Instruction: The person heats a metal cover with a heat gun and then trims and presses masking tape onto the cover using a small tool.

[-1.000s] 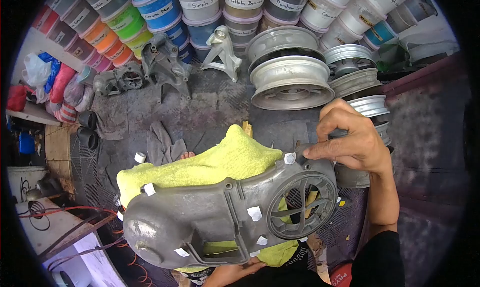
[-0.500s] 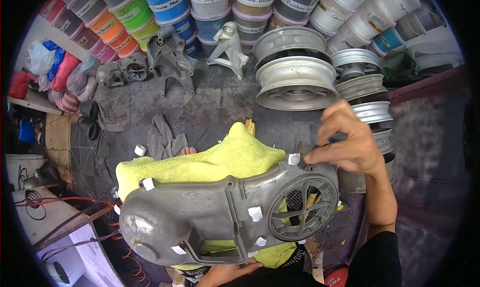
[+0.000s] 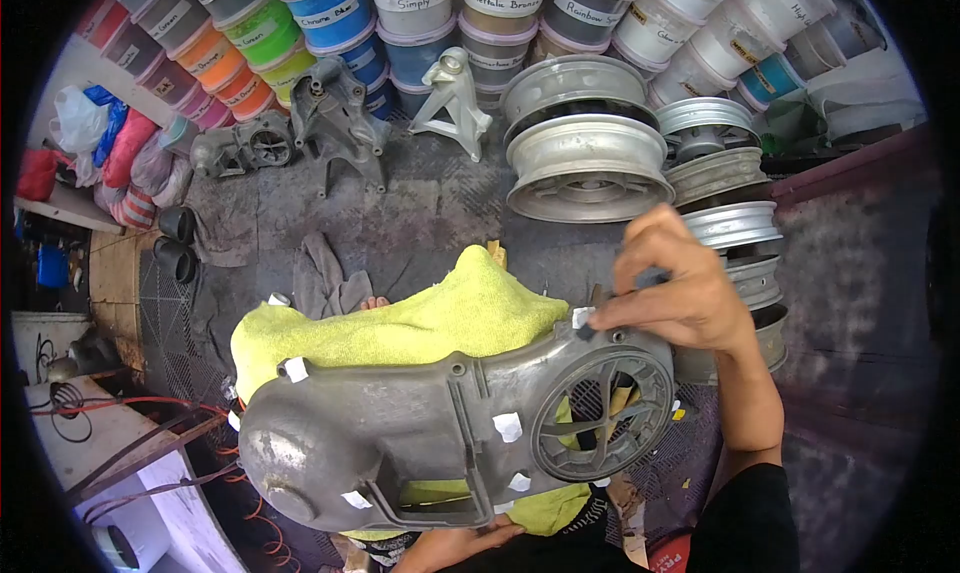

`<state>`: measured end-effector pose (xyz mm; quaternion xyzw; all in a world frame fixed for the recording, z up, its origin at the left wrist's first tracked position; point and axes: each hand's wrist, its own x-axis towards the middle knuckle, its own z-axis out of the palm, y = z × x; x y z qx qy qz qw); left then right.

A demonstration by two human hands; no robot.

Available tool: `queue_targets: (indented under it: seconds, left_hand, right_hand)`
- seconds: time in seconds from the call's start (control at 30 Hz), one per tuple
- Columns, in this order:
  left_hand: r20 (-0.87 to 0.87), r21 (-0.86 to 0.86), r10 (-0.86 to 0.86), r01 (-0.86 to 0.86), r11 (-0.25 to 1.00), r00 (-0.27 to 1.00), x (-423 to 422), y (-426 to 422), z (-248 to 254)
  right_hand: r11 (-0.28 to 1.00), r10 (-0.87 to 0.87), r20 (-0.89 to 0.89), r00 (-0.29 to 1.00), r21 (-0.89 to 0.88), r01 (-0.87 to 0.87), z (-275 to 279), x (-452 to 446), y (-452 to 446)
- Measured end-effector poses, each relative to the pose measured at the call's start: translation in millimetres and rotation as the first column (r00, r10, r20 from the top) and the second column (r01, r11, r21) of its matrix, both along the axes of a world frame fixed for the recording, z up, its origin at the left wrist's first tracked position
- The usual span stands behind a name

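Note:
A grey metal cover (image 3: 340,413) with a round spoked opening at its right end lies across a yellow-green towel (image 3: 400,333). Several small white tape pieces, one of them a patch (image 3: 508,428) near the middle, stick to it. My right hand (image 3: 675,283) is pinched at the cover's upper right edge, beside another tape patch (image 3: 582,317); a small dark piece shows at the fingertips, too hidden to name. At the lower edge my left hand (image 3: 465,545) supports the cover from below, its fingers partly under it.
Labelled paint tubs (image 3: 415,8) line the back. Wheel rims (image 3: 590,168) are stacked at the right, and metal castings (image 3: 340,123) stand at the back left. A grey cloth (image 3: 325,278) and black sandals (image 3: 176,243) lie on the floor. Red hoses (image 3: 150,403) run at the left.
My right hand has moved slightly left along the cover's upper edge, up to the tape patch. My left hand keeps its place under the cover.

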<state>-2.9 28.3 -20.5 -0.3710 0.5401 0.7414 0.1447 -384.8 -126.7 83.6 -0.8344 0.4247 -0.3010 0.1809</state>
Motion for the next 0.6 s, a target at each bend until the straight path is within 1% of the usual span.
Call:
queue_targets:
  seconds: [0.1,0.13,0.23,0.27,0.37,0.4,0.47,0.57,0.6]
  left_hand:
    - [0.01,-0.024,-0.012,0.012,1.0,1.0,-2.0,-1.5,1.8]
    - [0.0,-0.036,-0.016,0.016,0.999,1.0,-1.9,-0.9,0.7]
    - [-0.019,-0.045,0.007,-0.008,0.999,1.0,-1.6,0.4,0.6]
    - [-0.02,-0.041,0.025,-0.025,0.999,0.999,-0.6,1.3,1.2]
    - [-0.002,-0.007,-0.015,0.015,1.0,1.0,-0.3,1.5,-2.7]
    - [-0.015,-0.01,-0.004,0.004,1.0,1.0,-1.2,0.8,-1.3]
    - [-0.037,-0.018,0.019,-0.02,1.0,0.999,-3.2,-2.4,3.4]
    - [0.02,-0.03,0.002,-0.001,1.0,1.0,-5.1,-4.6,8.6]
    - [0.031,-0.069,0.029,-0.027,0.997,0.999,-8.6,-8.3,17.3]
  right_hand:
    - [0.997,-0.068,-0.038,0.997,-0.028,0.067,10.3,-6.7,2.4]
    - [1.0,-0.008,-0.083,0.997,-0.016,0.006,5.8,-3.6,0.7]
    - [0.999,0.023,-0.07,0.997,-0.029,-0.025,-3.6,6.5,4.2]
    - [1.0,-0.021,-0.055,0.998,-0.024,0.02,4.1,4.4,7.4]
    - [0.993,-0.077,-0.132,0.988,-0.097,0.065,6.0,0.4,11.2]
    - [0.995,-0.057,-0.133,0.99,-0.085,0.046,-4.9,6.0,12.0]
    - [0.993,-0.08,-0.135,0.988,-0.093,0.068,-0.9,5.3,15.1]
    - [0.99,-0.116,-0.116,0.987,-0.095,0.105,4.8,1.8,17.8]
    - [0.989,-0.119,-0.126,0.985,-0.1,0.107,3.7,2.6,17.8]
